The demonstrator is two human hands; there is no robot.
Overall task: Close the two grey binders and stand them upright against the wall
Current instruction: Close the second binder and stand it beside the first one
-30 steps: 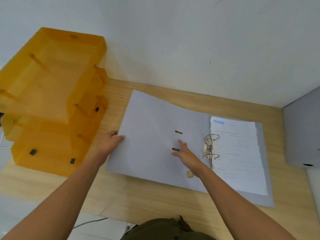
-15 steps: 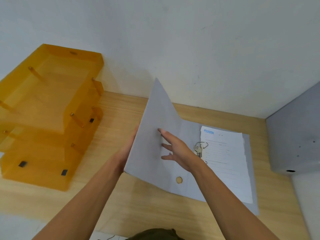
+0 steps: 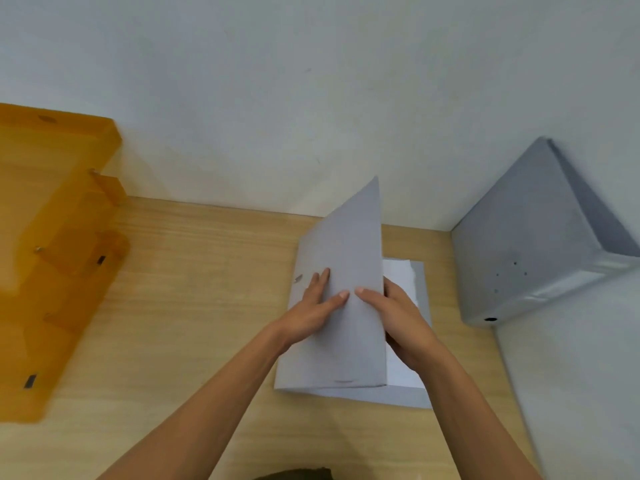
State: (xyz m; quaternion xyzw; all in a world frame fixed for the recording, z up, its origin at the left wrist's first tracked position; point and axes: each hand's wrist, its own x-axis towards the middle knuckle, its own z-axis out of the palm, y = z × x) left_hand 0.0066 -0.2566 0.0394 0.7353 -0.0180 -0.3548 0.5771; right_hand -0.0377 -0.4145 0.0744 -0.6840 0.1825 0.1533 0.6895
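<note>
A grey binder (image 3: 346,244) lies on the wooden desk (image 3: 207,289) with its front cover swung up steeply over the white pages (image 3: 400,275). My left hand (image 3: 313,308) rests flat on the outside of that cover. My right hand (image 3: 401,318) grips the cover's free edge, thumb on the outside and fingers behind it. The ring mechanism is hidden behind the cover. A second grey binder (image 3: 530,244) is closed and stands upright in the right corner against the wall.
A stack of orange translucent letter trays (image 3: 59,237) fills the left side of the desk. The white wall (image 3: 277,116) runs along the back, and another white wall (image 3: 581,358) closes the right side. Bare wood lies between the trays and the binder.
The front cover, flat on the desk a second ago, has swung up and over to the right. My right hand has moved from the inside face to the cover's edge, and my left hand from under it to its outside.
</note>
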